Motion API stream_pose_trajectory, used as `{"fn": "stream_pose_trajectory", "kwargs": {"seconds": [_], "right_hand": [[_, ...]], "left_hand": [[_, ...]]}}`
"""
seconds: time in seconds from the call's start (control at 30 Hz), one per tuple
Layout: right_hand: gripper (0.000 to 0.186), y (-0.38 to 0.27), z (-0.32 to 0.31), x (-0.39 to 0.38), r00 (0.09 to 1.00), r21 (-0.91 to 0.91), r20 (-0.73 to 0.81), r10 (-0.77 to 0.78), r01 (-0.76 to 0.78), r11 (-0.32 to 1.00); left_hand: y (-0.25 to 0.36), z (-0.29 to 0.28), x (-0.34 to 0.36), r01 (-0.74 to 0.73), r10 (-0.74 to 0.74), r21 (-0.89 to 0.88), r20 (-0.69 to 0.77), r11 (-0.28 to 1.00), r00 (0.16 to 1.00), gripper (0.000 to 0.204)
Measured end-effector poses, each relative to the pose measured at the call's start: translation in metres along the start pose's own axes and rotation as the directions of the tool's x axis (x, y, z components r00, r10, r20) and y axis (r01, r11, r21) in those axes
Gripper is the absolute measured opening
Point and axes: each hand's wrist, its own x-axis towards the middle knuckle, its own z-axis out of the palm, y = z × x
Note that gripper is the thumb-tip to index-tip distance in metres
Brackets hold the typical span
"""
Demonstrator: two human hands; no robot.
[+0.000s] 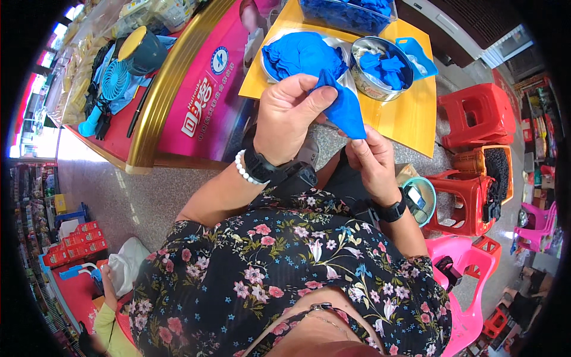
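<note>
Floral top (285,256); both hands (291,113) pinch soft blue piece (345,113); near edge of yellow table (404,128) alongside; grey floor (131,202) stretches leftward

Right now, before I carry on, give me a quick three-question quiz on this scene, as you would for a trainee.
1. True or false: the left hand and the right hand both grip the blue cloth.
2. Which wrist wears the white bead bracelet? A) left; B) right; C) both.
3. Fill in the colour: the round tin stands on a ____ tabletop.

Key: 1 true; 2 A; 3 yellow.
</note>
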Motion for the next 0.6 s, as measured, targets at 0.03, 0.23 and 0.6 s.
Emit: {"fn": "stream_pose_trajectory", "kwargs": {"seconds": [0.03, 0.23, 0.6], "right_hand": [[0.026, 0.000, 0.001, 0.000, 1.000, -0.025, -0.007, -0.015, 0.015, 1.000], [0.025, -0.005, -0.007, 0.003, 1.000, -0.099, -0.010, -0.005, 0.004, 0.995], [0.026, -0.007, -0.009, 0.001, 0.998, -0.121, -0.041, 0.039, -0.043, 0.992]], "left_hand": [[0.000, -0.001, 0.001, -0.021, 0.021, 0.034, 0.014, 0.999, 1.000, 0.009], [0.008, 0.005, 0.005, 0.026, -0.033, -0.087, -0.074, 0.996, 0.997, 0.007], [0.002, 0.005, 0.003, 0.000, -0.004, -0.075, -0.060, 0.997, 0.998, 0.008]]}}
